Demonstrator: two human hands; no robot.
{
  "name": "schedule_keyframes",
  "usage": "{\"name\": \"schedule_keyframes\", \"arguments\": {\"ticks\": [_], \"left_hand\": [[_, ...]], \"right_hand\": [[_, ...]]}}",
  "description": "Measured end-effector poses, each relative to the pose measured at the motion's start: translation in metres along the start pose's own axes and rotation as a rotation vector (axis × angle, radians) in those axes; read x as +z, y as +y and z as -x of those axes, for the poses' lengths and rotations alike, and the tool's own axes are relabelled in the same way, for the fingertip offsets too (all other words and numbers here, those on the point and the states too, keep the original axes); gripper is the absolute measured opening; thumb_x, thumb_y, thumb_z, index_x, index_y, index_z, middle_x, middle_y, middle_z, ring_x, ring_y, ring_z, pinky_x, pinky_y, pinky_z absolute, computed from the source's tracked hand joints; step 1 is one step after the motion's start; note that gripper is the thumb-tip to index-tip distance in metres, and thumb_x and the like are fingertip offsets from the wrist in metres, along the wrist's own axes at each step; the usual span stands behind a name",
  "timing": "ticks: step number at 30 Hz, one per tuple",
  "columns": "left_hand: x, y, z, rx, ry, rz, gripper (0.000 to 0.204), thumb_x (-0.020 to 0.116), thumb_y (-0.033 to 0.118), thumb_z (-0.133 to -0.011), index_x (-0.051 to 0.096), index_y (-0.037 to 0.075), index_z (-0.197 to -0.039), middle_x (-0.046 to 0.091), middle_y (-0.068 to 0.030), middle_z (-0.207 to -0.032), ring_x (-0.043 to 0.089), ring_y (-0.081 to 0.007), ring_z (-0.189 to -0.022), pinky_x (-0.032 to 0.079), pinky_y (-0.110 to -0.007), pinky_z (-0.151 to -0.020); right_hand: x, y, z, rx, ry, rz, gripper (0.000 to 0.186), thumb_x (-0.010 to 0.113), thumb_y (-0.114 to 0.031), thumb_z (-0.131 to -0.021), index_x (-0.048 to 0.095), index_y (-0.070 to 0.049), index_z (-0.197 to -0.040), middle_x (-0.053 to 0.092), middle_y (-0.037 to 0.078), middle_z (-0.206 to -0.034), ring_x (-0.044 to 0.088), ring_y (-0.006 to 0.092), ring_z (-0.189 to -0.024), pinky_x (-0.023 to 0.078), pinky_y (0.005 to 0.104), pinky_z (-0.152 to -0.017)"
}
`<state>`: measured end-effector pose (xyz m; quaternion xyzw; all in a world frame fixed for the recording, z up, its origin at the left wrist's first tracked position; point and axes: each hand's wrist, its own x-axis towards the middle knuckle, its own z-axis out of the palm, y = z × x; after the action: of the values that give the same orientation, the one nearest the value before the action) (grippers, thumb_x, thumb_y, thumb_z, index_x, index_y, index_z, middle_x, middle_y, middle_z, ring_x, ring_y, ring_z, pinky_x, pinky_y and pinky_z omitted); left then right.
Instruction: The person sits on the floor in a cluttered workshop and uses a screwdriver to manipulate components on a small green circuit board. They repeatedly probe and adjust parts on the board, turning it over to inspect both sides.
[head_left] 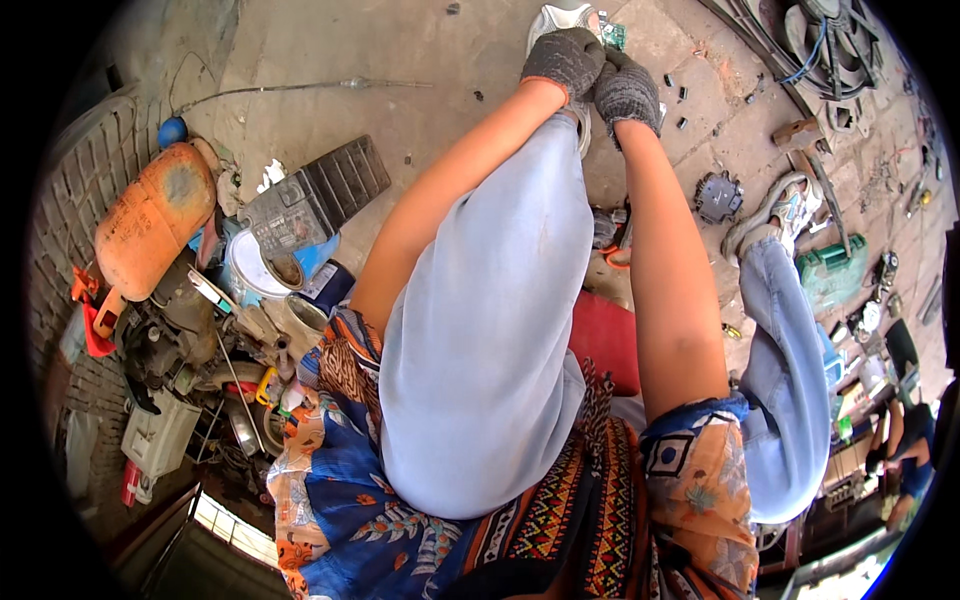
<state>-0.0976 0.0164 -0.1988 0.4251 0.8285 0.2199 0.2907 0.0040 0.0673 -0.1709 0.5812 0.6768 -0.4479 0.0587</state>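
Observation:
Both my hands wear dark grey knitted gloves and meet at the top of the view, over my left shoe (562, 17). My left hand (566, 62) has an orange cuff and curled fingers. Against it, my right hand (627, 92) is closed, its fingertips touching or almost touching the left. Whatever they grip is hidden between them. Just beyond the fingers a green circuit board (613, 36) shows beside the shoe; I cannot tell whether a hand touches it. Small black pieces (682, 124) lie on the floor to the right.
A hammer (800, 135) and a dark round metal part (718, 196) lie near my right shoe (790, 205). Orange-handled scissors (618, 258) are between my legs. At left are a black ribbed plastic casing (345, 185), an orange tank (155, 220) and piled scrap. A person (912, 450) is at far right.

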Motion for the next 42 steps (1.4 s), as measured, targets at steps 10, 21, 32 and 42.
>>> {"name": "schedule_keyframes", "arguments": {"ticks": [10,21,32,42], "left_hand": [[-0.004,0.004,0.005,0.015,0.050,0.080,0.029,0.050,0.033,-0.079,0.069,0.011,-0.086,0.065,-0.0171,-0.088,0.062,-0.0344,-0.083,0.049,-0.043,-0.076],[-0.004,0.002,0.004,0.025,0.042,0.094,0.031,0.049,0.035,-0.080,0.068,0.011,-0.087,0.065,-0.0160,-0.090,0.061,-0.0345,-0.083,0.049,-0.043,-0.076],[-0.011,0.011,0.008,-0.079,0.004,0.157,0.032,0.049,0.036,-0.080,0.068,0.010,-0.087,0.065,-0.0164,-0.089,0.062,-0.0358,-0.082,0.049,-0.043,-0.077],[-0.012,0.004,0.000,0.043,-0.005,0.002,0.032,0.047,0.035,-0.080,0.068,0.011,-0.085,0.065,-0.0163,-0.089,0.061,-0.0366,-0.083,0.048,-0.043,-0.077]], "right_hand": [[-0.009,-0.005,0.008,-0.011,-0.016,0.100,0.041,0.045,-0.032,-0.086,0.059,-0.012,-0.119,0.058,0.017,-0.119,0.054,0.0348,-0.110,0.042,0.0408,-0.095],[-0.014,-0.014,0.005,-0.021,-0.029,0.113,0.039,0.047,-0.031,-0.086,0.059,-0.015,-0.119,0.059,0.018,-0.117,0.055,0.0352,-0.110,0.042,0.0407,-0.095],[-0.021,-0.007,-0.004,-0.021,-0.080,0.102,0.041,0.051,-0.037,-0.084,0.061,-0.015,-0.117,0.058,0.017,-0.119,0.054,0.0348,-0.112,0.042,0.0413,-0.095],[-0.005,0.001,-0.002,-0.068,-0.002,0.086,0.039,0.050,-0.034,-0.085,0.059,-0.017,-0.120,0.058,0.018,-0.117,0.055,0.0355,-0.109,0.042,0.0419,-0.094]]}}
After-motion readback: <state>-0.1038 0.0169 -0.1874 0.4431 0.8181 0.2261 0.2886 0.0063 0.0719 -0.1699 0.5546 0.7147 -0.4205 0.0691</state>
